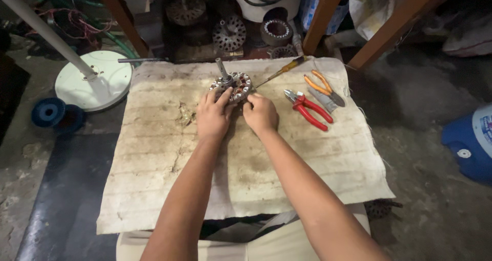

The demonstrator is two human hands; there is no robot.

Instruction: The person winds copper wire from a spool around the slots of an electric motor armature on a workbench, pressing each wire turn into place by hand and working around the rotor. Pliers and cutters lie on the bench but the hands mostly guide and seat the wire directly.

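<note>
Round metal motor stator with copper windings (pixel 231 86) sits at the far edge of my dirty cloth-covered board (pixel 169 153). Left hand (pixel 212 116) grips its near rim, right hand (pixel 260 112) clamps its right side. Red-handled pliers (pixel 307 108) and orange-handled cutters (pixel 324 86) lie just right.

Stained cloth (pixel 169 179), motor stator (pixel 233 85), pliers (pixel 307 108), screwdriver (pixel 281 71)

Red-handled pliers (pixel 309 109) and orange-handled pliers (pixel 323 86) on a stained beige cloth (pixel 154 153); grey motor stator (pixel 231 86) with copper-coloured windings.
</note>
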